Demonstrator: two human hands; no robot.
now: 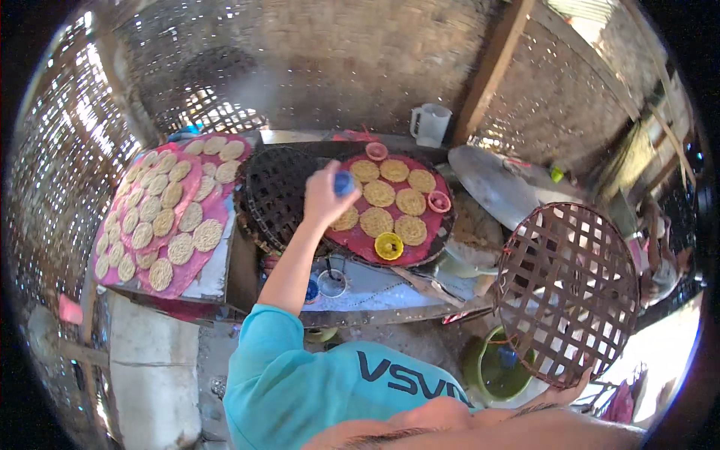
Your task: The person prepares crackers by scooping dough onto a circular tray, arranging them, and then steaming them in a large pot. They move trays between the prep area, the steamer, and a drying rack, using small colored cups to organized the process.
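Observation:
My left hand [324, 201] is closed on a small blue cup [344, 184], over the left part of a round pink sheet [394, 196]. Flat, round, coiled pale-yellow cakes [379, 193] lie on that sheet. Around its edge sit a yellow fluted cup [388, 246] and two pink cups [439, 201] [376, 151]. Off to the right, my right hand [568, 393] grips the lower rim of a round, open-weave brown basket tray [570, 292], which is held up and tilted. Some of the right hand's fingers are hidden by the tray.
Left of the dark woven tray [281, 191], more coiled cakes [161, 195] cover pink sheets on a table. A clear pitcher [430, 124] stands at the back, near a wooden post [495, 67]. A green bucket [501, 367] sits below the counter, and a large grey lid [491, 184] leans at right.

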